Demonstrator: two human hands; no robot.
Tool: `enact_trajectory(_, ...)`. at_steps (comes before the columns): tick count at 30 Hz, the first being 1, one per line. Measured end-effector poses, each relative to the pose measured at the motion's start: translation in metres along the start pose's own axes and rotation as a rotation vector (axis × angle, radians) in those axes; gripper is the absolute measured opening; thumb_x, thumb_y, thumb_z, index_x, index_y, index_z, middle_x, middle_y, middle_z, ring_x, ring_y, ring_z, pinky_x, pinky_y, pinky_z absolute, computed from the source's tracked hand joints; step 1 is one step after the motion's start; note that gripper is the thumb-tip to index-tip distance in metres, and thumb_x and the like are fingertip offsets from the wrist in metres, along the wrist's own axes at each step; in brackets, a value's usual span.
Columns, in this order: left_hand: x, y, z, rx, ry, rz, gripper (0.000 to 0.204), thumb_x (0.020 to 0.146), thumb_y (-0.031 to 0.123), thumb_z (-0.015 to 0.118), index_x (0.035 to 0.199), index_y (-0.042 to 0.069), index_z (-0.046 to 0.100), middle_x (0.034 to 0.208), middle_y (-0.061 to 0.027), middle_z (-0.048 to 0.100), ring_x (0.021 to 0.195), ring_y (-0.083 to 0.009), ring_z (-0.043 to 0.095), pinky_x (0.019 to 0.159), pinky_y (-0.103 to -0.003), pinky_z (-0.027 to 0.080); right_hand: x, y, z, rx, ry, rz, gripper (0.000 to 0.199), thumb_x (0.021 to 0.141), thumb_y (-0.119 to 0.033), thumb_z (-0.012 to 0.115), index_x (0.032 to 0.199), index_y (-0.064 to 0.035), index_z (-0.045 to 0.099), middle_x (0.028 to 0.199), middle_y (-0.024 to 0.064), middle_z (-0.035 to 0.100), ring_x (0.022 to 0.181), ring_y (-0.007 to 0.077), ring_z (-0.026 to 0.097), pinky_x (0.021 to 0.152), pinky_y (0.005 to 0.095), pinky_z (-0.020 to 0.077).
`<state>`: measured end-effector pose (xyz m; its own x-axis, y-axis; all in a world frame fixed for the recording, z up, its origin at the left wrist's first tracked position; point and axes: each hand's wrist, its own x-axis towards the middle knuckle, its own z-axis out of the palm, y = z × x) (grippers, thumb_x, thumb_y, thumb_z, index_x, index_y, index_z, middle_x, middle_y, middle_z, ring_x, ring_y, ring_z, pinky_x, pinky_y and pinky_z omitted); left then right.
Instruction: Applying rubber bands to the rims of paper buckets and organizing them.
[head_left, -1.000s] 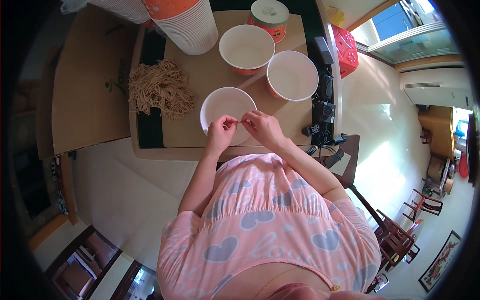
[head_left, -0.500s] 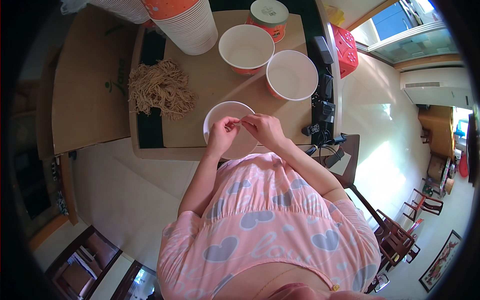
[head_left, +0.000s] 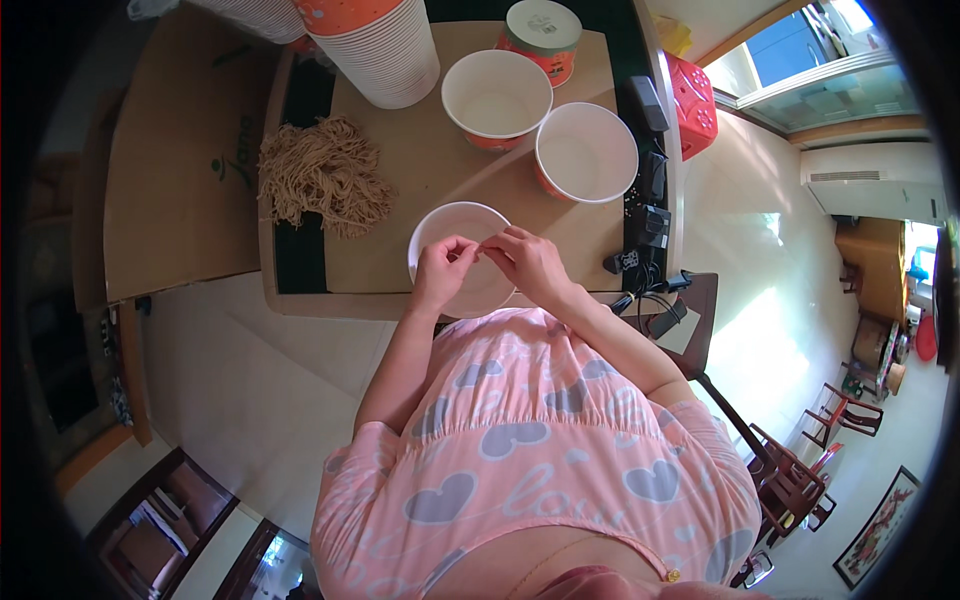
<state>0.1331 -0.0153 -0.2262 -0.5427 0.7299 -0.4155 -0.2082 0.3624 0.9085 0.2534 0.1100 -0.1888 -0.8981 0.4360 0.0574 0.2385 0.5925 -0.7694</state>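
A white paper bowl (head_left: 455, 225) sits at the near edge of the brown table (head_left: 400, 130), partly over the edge. My left hand (head_left: 443, 272) and my right hand (head_left: 527, 262) are both on it. Their fingertips pinch together over its middle. Whatever lies between the fingers is too small to make out. Left of the bowl lies a heap of dry brown noodles (head_left: 323, 178).
Two empty orange-and-white bowls (head_left: 497, 98) (head_left: 585, 152) stand behind the near bowl. A lidded bowl (head_left: 540, 30) and a tall stack of bowls (head_left: 375, 45) are at the back. A red basket (head_left: 695, 105), black devices and cables (head_left: 645, 225) lie on the right; wooden chairs (head_left: 800, 480) stand below.
The white bowl has come closer to me, from further onto the table to its near edge, and both hands came back with it, still pinched together.
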Motion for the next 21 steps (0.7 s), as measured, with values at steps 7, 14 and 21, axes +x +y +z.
enact_trajectory(7, -0.002, 0.004, 0.0, 0.127, 0.071, 0.043, 0.012, 0.085, 0.01, 0.06, 0.083, -0.001, 0.066, 0.07, -0.0031, 0.065, 0.063, -0.0076, 0.059, 0.06, -0.023, 0.047, -0.001, 0.004, 0.004, 0.014, 0.021, 0.001, 0.01, 0.084, -0.016, 0.06, 0.085, -0.0071, 0.065, 0.081, 0.0094, 0.061, 0.073, 0.0303, 0.061, 0.064, 0.0392, 0.0498)
enact_trajectory(14, 0.0, 0.002, -0.002, 0.208, 0.089, 0.078, 0.01, 0.087, 0.008, 0.059, 0.084, 0.0, 0.065, 0.071, -0.0011, 0.064, 0.065, -0.0052, 0.057, 0.06, -0.02, 0.045, 0.001, 0.004, 0.004, 0.026, 0.012, -0.01, 0.009, 0.082, -0.011, 0.064, 0.087, -0.0041, 0.065, 0.082, 0.0112, 0.061, 0.072, 0.0313, 0.061, 0.062, 0.0376, 0.0498)
enact_trajectory(21, -0.005, 0.022, 0.003, 0.193, 0.108, 0.138, 0.013, 0.085, 0.011, 0.06, 0.082, 0.0, 0.066, 0.066, -0.0031, 0.064, 0.059, -0.0071, 0.057, 0.057, -0.023, 0.046, 0.002, 0.001, -0.001, 0.177, 0.062, -0.003, 0.009, 0.081, -0.007, 0.065, 0.089, -0.0032, 0.064, 0.082, 0.0104, 0.064, 0.069, 0.0255, 0.062, 0.059, 0.0325, 0.0494)
